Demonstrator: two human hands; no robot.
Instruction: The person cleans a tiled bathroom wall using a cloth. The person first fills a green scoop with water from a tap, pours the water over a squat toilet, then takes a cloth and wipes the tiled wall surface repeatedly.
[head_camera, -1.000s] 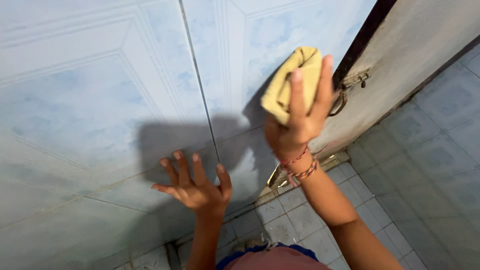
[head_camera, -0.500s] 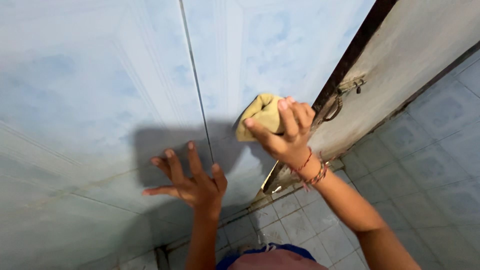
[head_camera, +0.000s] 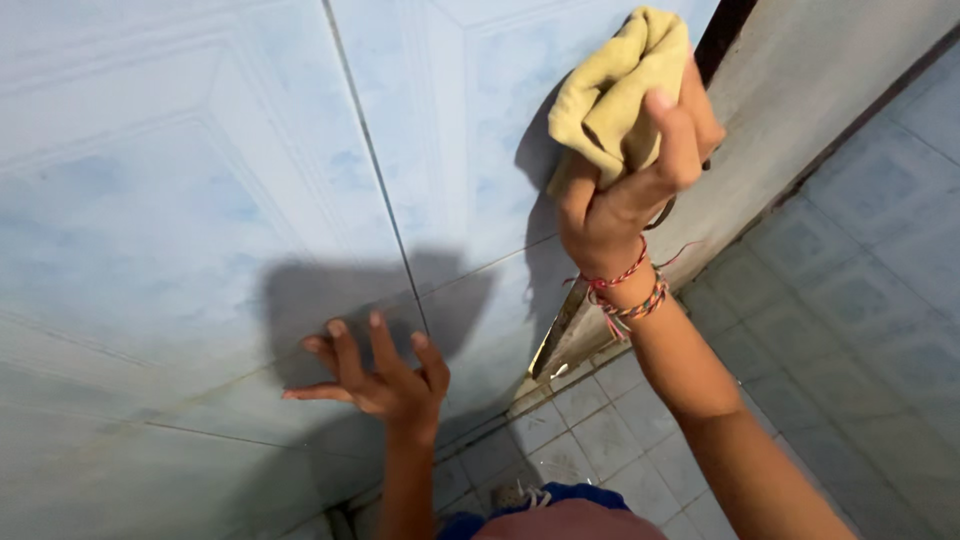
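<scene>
Right hand (head_camera: 625, 190) grips a bunched yellow cloth (head_camera: 610, 90) against the pale blue wall tile (head_camera: 200, 180); left hand (head_camera: 385, 380), fingers spread and empty, braces lower down.

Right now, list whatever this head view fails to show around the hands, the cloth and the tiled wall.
- Wall patch under the crumpled yellow cloth: covered by cloth and right hand.
- Left hand palm: faces the pale blue tiled wall, hidden.
- Metal door latch: behind the right hand.
- Cloth's top: close to the frame edge.
</scene>
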